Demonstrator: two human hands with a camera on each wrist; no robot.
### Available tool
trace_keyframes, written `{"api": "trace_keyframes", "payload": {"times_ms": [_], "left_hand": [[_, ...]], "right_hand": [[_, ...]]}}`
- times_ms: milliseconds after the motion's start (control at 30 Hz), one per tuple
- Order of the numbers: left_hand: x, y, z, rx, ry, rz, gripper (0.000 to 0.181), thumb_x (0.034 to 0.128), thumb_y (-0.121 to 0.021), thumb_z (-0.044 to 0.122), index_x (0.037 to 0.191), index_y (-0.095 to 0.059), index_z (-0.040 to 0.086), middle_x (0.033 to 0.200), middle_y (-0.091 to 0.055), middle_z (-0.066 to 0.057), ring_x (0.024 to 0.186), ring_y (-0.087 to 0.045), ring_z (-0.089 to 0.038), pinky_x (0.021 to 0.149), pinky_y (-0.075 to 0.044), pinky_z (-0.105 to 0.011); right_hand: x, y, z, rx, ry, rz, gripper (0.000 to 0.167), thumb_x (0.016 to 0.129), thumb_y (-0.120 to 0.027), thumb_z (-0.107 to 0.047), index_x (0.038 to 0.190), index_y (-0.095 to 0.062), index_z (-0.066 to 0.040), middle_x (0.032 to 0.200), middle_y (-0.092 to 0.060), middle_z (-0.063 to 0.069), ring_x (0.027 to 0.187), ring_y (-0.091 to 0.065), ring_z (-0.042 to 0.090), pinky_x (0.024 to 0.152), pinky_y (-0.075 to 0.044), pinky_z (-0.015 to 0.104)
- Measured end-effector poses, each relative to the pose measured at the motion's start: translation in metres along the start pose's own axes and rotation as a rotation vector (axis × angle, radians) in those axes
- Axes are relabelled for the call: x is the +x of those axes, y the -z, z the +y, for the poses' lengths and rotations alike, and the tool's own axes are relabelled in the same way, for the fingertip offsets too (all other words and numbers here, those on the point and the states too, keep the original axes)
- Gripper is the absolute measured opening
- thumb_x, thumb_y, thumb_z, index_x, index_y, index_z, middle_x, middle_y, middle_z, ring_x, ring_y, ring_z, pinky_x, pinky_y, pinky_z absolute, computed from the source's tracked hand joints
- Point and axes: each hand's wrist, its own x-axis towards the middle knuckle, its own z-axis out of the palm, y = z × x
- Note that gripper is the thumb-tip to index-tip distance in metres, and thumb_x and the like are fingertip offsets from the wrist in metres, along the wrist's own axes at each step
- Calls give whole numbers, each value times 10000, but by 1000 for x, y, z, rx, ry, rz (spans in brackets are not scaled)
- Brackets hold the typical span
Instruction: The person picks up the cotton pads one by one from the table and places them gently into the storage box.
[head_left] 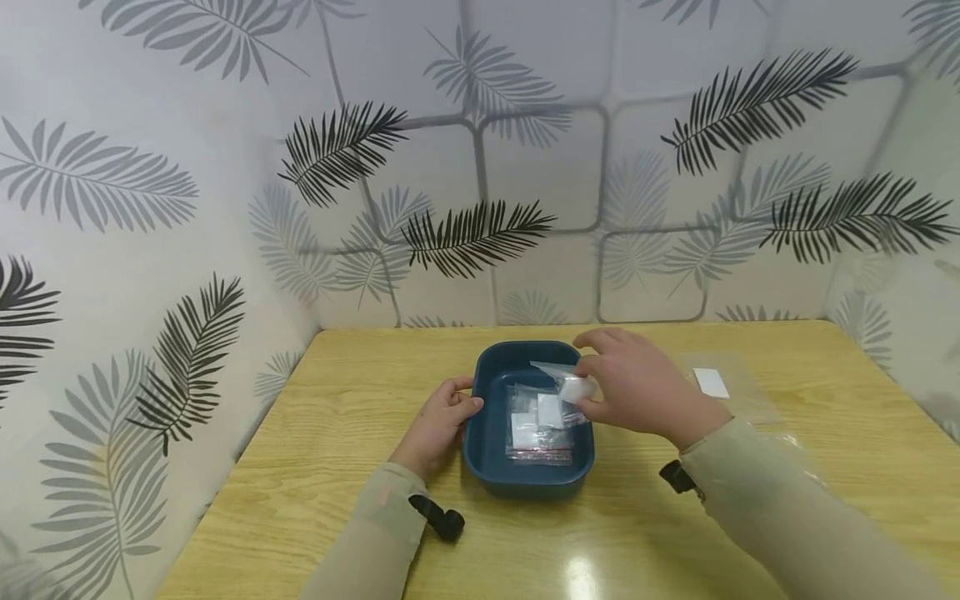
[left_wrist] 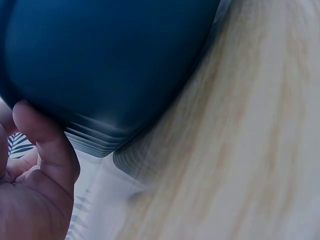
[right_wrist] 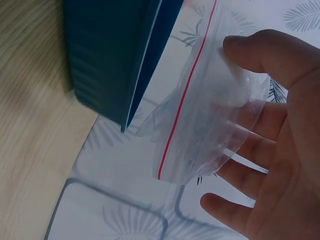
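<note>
A dark blue bin stands on the wooden table, with several clear zip bags holding white pieces inside. The left hand grips the bin's left rim, thumb on the near side; in the left wrist view the hand lies against the blue wall. Over the bin's right side, the right hand pinches a clear bag with a white piece. The right wrist view shows the hand holding this bag, which has a red zip line, beside the bin.
To the right of the bin, a clear bag with a white piece lies on the table. More clear plastic is partly hidden by the right sleeve. A patterned wall rises behind the table.
</note>
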Motion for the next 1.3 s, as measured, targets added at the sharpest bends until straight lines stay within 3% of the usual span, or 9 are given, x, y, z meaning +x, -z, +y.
{"api": "trace_keyframes", "payload": {"times_ms": [267,633,900,1300], "left_hand": [[-2,-1,2,19,-2,13,415,1030,-595,166,1418,-486,66,1037,-611,-197,759,-584,-213,644,-506,-286],[-2,0,0,44,-6,14,416,1032,-598,182,1421,-492,80,1090,-625,-217,831,-628,-230,701,-532,-299],[-2,0,0,21,0,5,440,1032,-597,177,1441,-472,75,1099,-613,-223,840,-633,-242,694,-539,-301],[-2,0,0,35,-16,-1,455,1033,-598,184,1449,-467,58,1082,-619,-221,811,-632,-237,690,-535,-304]], "right_hand": [[22,-12,-12,-9,2,-34,287,837,-758,-419,951,-756,-156,1344,-581,131,1262,-507,378,1015,-421,570],[35,-27,-14,-35,-71,-112,421,822,-747,-543,991,-757,-158,1384,-554,131,1277,-496,374,1035,-414,563],[34,-27,-14,-49,-105,-126,578,830,-739,-592,1139,-745,-104,1404,-536,147,1280,-499,387,1012,-430,575],[21,-28,1,-5,-141,-140,555,843,-755,-535,1189,-729,-101,1420,-524,170,1302,-482,401,1011,-425,588]]}}
